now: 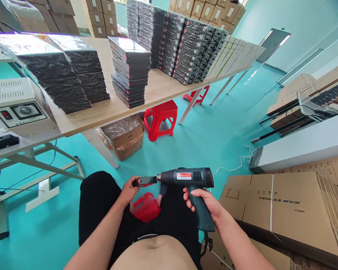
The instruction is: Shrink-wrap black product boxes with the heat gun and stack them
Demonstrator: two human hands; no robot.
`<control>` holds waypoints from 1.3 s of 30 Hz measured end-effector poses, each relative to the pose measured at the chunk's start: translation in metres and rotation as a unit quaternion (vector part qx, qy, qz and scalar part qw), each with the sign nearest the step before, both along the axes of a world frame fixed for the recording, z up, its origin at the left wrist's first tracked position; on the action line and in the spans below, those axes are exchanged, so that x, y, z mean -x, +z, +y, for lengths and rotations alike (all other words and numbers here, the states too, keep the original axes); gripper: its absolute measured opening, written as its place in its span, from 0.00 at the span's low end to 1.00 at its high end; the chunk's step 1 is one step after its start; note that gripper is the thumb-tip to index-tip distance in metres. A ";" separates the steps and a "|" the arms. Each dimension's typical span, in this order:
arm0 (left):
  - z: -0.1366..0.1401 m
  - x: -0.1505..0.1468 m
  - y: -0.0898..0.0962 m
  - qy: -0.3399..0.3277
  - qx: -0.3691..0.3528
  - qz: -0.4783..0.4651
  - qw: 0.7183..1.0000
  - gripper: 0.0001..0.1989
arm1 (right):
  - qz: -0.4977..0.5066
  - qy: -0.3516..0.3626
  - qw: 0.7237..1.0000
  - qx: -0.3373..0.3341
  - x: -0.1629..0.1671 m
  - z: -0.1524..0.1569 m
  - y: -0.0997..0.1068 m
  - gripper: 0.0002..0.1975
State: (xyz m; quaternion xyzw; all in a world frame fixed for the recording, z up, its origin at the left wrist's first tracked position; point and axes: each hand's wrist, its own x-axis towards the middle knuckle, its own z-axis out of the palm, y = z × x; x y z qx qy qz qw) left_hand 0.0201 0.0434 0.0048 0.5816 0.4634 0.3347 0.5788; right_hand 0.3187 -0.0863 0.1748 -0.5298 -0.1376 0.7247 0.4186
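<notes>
My right hand (pixel 204 200) is wrapped round the grip of a dark green heat gun (pixel 195 178), which lies level above my lap with its nozzle pointing left. Close in front of that nozzle is a small, flat black box (pixel 147 181) with a shiny top. My left hand (pixel 129 190) holds this box by its left end, fingers closed on it. From this view I cannot tell whether nozzle and box touch. Below the box, a red plastic stool (pixel 146 208) shows between my legs.
Stacks of film-wrapped black boxes (pixel 129 71) stand on a wooden table (pixel 107 122) ahead. At left sits a beige machine (pixel 19 105) with a dial. A red stool (pixel 161 118) and an open carton (pixel 124 138) are under the table. Flattened cartons (pixel 281 210) lie at right; a white cord (pixel 245 155) crosses the floor.
</notes>
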 end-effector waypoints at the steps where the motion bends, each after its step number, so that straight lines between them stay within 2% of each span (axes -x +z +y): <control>1: 0.000 0.000 -0.001 0.001 0.000 0.002 1.000 0.18 | -0.004 0.004 1.000 -0.003 0.000 0.001 0.000 0.14; 5: 0.000 0.001 -0.004 0.005 0.011 0.009 1.000 0.19 | -0.049 0.016 0.999 -0.013 0.002 0.002 0.002 0.14; 9: 0.000 0.001 -0.006 0.013 0.014 0.011 1.000 0.20 | -0.066 0.059 0.996 -0.029 0.010 0.002 0.003 0.14; 14: 0.000 0.001 -0.007 0.015 0.006 0.003 1.000 0.20 | -0.115 0.024 0.993 -0.025 0.014 0.005 0.004 0.14; 18: 0.000 0.001 -0.005 0.012 -0.010 0.025 1.000 0.20 | -0.092 0.080 0.992 -0.030 0.019 0.004 0.010 0.14; 22: 0.001 0.000 -0.005 0.002 -0.035 0.035 0.999 0.22 | -0.094 0.076 0.991 -0.050 0.040 0.005 0.021 0.15; 26: 0.001 -0.001 -0.006 -0.008 -0.048 0.032 0.998 0.23 | -0.083 0.124 0.987 -0.055 0.057 0.010 0.024 0.15; 29: 0.001 0.000 -0.005 0.009 -0.040 0.042 0.998 0.22 | -0.115 0.097 0.987 -0.052 0.055 0.013 0.022 0.16; 32: 0.001 0.002 -0.003 0.026 -0.028 0.046 0.998 0.20 | -0.162 0.076 0.984 -0.021 0.046 0.012 0.019 0.15; 36: 0.001 0.001 -0.004 0.048 -0.005 0.034 0.998 0.21 | -0.117 0.107 0.987 -0.024 0.039 0.007 0.019 0.17; 39: 0.001 -0.001 -0.008 0.042 -0.001 0.023 0.999 0.21 | -0.146 0.054 0.987 -0.025 0.036 0.005 0.016 0.17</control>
